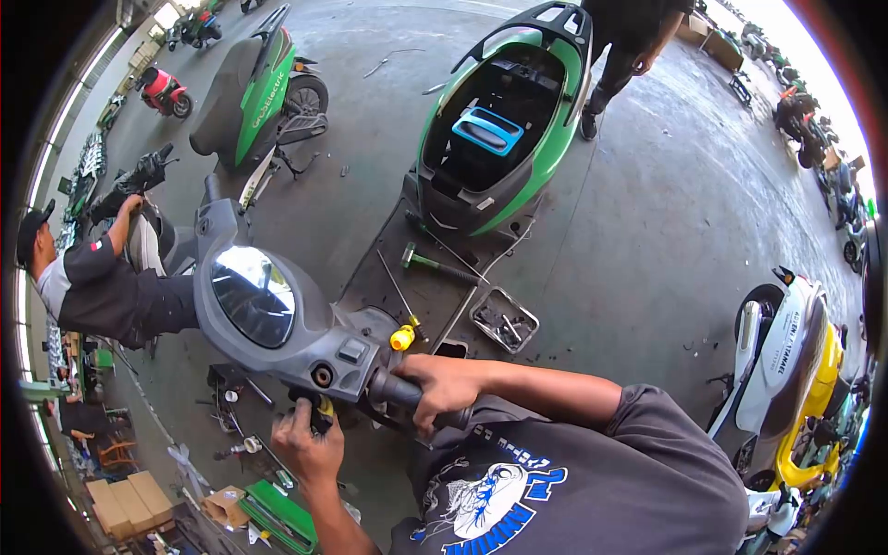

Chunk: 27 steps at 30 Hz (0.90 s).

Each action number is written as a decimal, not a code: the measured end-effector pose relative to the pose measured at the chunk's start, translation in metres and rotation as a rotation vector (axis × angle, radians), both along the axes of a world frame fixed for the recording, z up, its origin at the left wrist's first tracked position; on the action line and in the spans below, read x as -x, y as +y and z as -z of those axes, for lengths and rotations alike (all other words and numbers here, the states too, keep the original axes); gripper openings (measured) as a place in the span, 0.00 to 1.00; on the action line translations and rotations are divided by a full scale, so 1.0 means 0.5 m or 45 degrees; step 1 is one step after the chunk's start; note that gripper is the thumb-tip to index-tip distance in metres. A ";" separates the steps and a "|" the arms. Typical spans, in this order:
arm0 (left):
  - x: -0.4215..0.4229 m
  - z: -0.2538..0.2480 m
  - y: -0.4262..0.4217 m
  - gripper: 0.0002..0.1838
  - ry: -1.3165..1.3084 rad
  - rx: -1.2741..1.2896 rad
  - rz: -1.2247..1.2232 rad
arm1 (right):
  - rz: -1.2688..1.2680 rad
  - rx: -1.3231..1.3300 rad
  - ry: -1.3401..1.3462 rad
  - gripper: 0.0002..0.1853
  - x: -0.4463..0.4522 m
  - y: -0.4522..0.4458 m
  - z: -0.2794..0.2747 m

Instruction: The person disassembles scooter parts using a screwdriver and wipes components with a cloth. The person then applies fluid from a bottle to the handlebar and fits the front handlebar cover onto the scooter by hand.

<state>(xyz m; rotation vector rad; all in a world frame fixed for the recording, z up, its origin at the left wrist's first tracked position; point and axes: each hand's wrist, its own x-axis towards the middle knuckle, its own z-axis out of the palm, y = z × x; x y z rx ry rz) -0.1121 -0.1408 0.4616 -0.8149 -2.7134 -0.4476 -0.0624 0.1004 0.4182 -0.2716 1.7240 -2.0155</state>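
My right hand (439, 384) is wrapped round the black handlebar grip (398, 390) of a scooter with a grey handlebar cover (268, 319). Set in that cover is a round, glossy display (252, 294). My left hand (307, 442) is closed on a yellow-and-black handle (324, 407), probably a screwdriver, just under the cover's near edge. Its tip is hidden. On the floorboard beyond the grip lies a screwdriver (403, 298) with a long shaft, near a bright yellow piece (402, 338). A green-headed hammer (435, 264) rests farther up.
A metal tray (527, 324) of small parts sits beside the floorboard. The green scooter tail (555, 153) has an open seat bay. At left a co-worker (102, 277) handles another handlebar; another person (615, 55) stands behind the tail. A white-yellow scooter (786, 370) stands right.
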 end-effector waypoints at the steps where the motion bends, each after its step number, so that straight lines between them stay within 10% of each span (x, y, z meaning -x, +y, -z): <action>1: 0.004 0.003 0.001 0.16 0.021 0.005 0.024 | -0.031 -0.046 -0.039 0.23 0.000 0.006 -0.009; 10: 0.017 -0.013 0.021 0.17 -0.163 0.099 0.131 | -0.043 -0.111 -0.078 0.30 0.008 0.007 -0.024; 21: 0.032 -0.011 0.024 0.14 -0.970 -0.739 0.333 | 0.075 -0.384 -0.061 0.26 -0.001 0.011 -0.067; 24: 0.047 -0.001 0.015 0.12 -0.488 -0.852 0.546 | 0.223 -0.392 -0.108 0.27 -0.011 0.004 -0.059; 26: 0.016 0.048 -0.031 0.20 -1.658 -2.105 0.516 | 0.214 -0.281 -0.247 0.32 -0.011 0.007 -0.031; 27: -0.010 0.031 -0.055 0.23 -1.320 -1.994 0.491 | 0.270 -0.383 -0.139 0.36 -0.016 0.015 0.000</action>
